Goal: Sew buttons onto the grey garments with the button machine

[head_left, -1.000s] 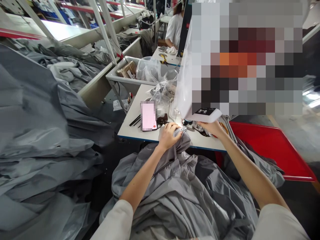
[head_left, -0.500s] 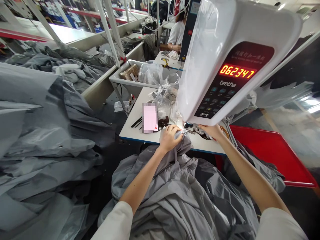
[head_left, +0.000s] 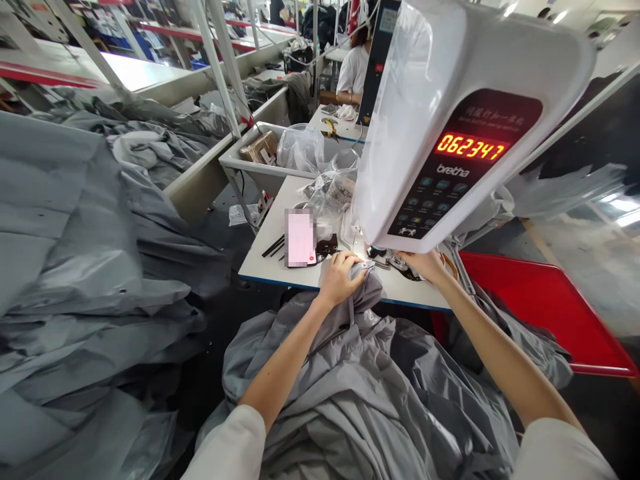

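A grey garment (head_left: 345, 373) lies bunched over my lap, with one gathered end raised to the edge of the white worktable (head_left: 270, 267). My left hand (head_left: 341, 275) is closed on that end, thumb and fingers pinching the cloth around a small round snap button (head_left: 365, 265). Just beyond the pinched cloth is the lit working point of a white button-attaching machine (head_left: 480, 53), whose red display reads 062347. To the right, my right hand (head_left: 426, 263) reaches under the machine head beside small metal parts (head_left: 397, 260). Its fingertips are hidden, so what they touch cannot be made out.
A phone (head_left: 300, 239) with a pink screen and black sticks (head_left: 273, 245) lie left on the table. Clear plastic bags (head_left: 330, 190) sit behind them. Grey garments (head_left: 75, 280) are heaped at left; a red tray (head_left: 540, 307) stands right. A co-worker (head_left: 354, 70) sits farther back.
Both hands and the garment stay practically where they were. Only the camera's view has shifted slightly, and the display reads the same number.
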The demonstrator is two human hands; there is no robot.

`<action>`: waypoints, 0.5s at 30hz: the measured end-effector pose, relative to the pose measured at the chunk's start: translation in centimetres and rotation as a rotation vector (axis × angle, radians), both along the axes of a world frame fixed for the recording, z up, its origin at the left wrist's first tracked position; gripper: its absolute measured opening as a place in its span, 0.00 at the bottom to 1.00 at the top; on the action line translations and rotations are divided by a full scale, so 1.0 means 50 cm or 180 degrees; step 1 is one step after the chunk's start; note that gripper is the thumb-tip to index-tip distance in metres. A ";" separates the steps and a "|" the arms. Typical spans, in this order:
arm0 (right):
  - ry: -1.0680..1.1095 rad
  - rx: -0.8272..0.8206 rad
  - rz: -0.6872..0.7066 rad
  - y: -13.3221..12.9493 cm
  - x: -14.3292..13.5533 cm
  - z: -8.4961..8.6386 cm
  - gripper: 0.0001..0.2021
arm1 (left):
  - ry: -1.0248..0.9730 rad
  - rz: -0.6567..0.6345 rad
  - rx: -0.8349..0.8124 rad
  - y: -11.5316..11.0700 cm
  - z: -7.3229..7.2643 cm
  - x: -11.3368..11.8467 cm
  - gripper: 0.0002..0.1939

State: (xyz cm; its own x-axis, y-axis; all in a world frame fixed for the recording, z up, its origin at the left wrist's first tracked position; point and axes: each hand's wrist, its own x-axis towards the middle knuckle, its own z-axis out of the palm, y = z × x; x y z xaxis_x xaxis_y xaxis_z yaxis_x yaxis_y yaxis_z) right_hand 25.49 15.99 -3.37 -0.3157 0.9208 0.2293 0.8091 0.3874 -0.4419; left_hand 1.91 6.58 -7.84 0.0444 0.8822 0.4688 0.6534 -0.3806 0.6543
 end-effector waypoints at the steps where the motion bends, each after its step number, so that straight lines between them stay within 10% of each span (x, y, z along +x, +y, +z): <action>1: -0.0026 0.0015 0.0012 -0.001 -0.001 0.000 0.06 | 0.0001 -0.0002 -0.0010 0.000 0.001 0.000 0.10; 15: -0.0058 -0.0289 0.0156 0.012 0.017 -0.016 0.10 | 0.0011 0.0010 -0.0001 0.000 0.002 0.001 0.09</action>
